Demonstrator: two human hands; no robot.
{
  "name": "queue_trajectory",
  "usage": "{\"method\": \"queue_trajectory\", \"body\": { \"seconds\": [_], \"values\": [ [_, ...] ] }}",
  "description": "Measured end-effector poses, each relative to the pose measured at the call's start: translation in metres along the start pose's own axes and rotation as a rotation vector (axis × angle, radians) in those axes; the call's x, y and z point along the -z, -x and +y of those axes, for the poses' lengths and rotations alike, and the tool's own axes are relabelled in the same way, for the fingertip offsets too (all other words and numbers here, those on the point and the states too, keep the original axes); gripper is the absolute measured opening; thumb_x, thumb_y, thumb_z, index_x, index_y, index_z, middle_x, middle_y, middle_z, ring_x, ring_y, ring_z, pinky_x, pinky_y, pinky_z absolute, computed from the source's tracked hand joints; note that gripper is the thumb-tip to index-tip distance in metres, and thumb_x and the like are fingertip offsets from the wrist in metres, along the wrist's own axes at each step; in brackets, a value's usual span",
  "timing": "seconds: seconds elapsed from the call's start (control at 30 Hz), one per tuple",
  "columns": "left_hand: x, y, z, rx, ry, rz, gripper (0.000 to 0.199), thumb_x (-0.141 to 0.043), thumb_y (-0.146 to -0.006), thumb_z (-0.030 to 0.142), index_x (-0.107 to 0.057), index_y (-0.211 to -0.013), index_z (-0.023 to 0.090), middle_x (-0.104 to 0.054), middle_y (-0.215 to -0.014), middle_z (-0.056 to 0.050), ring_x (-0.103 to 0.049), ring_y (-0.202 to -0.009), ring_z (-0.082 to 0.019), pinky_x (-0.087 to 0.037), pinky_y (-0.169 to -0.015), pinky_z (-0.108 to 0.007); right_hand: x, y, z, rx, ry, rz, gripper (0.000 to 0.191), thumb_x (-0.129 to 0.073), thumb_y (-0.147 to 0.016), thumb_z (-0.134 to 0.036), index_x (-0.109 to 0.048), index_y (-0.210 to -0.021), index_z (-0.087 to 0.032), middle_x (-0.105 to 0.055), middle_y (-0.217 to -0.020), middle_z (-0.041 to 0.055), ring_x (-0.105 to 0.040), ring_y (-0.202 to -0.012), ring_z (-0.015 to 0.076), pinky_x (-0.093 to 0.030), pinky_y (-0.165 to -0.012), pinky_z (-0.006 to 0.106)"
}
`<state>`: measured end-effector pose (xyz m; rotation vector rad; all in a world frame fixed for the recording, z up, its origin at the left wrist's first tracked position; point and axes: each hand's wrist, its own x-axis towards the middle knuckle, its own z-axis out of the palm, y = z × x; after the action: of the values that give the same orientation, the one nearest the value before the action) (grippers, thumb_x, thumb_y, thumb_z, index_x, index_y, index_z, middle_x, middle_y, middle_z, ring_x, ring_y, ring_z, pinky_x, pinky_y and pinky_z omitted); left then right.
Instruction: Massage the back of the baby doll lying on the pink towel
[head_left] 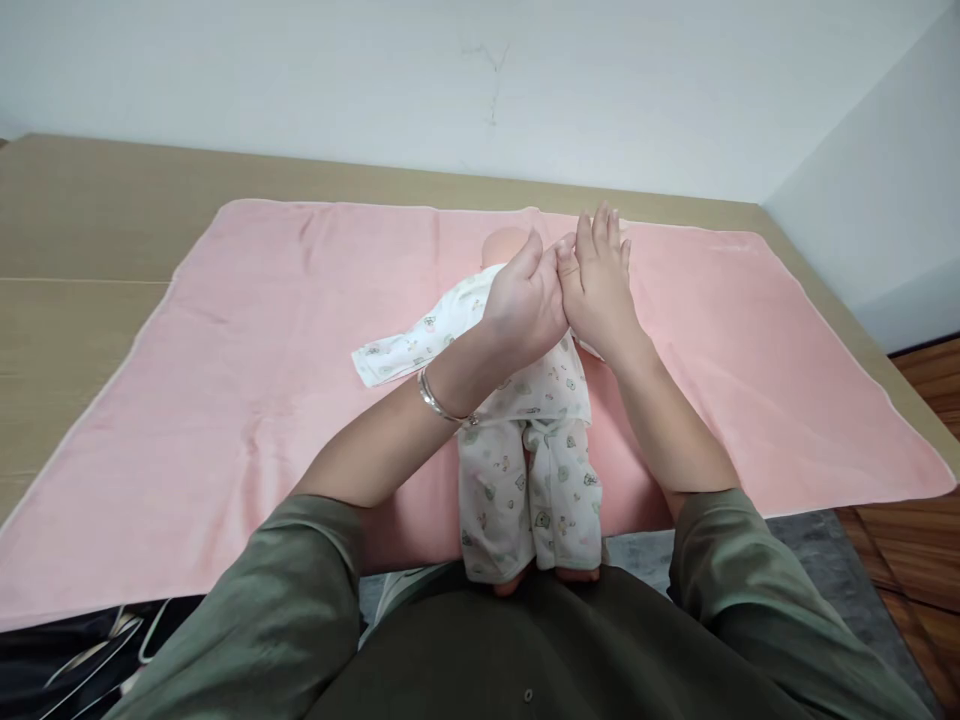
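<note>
Left hand (527, 312), cupped, and right hand (600, 285), outstretched, meet above the doll (546, 390), fingers gripping nothing; light, even contact seems best.

We note a tan tabletop (90, 220), crossed at the left by a straight seam and showing as a bare strip along the far side. Directly on it we record a pink cloth (300, 300), pale-edged, lightly creased, spread wide and covering most of the surface down to the near side. On the cloth we log a baby doll (555, 390) in white printed clothes, head toward the far side, feet at the cloth's near edge, one sleeve (397, 355) stretched out leftward.
</note>
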<state>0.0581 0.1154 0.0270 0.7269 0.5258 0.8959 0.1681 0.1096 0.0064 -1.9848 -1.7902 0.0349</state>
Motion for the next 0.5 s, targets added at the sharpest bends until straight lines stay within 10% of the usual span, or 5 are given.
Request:
{"method": "queue_trajectory", "body": {
  "seconds": [0.23,0.5],
  "values": [
    [0.0,0.042,0.025,0.025,-0.15,-0.226,0.069,0.001,-0.103,0.045,-0.062,-0.123,0.024,-0.059,-0.138,0.0,-0.024,-0.154,-0.023,-0.041,-0.121,-0.049,-0.002,0.049,-0.043,0.234,-0.132,0.255,0.077,-0.005,-0.1,-0.057,-0.009,-0.157,-0.005,-0.015,-0.164,0.0175,0.012,-0.155,0.0319,-0.006,-0.129,0.056],
    [0.007,0.054,0.006,-0.159,-0.283,-0.139,0.062,-0.006,-0.102,0.05,-0.055,-0.126,0.021,-0.051,-0.145,-0.001,-0.011,-0.157,-0.02,-0.026,-0.129,-0.044,-0.01,0.088,-0.064,0.498,-0.276,0.238,0.071,-0.005,-0.099,-0.061,0.02,-0.156,-0.026,-0.002,-0.168,0.0039,0.005,-0.156,0.0321,-0.014,-0.128,0.059]
  ]
}}
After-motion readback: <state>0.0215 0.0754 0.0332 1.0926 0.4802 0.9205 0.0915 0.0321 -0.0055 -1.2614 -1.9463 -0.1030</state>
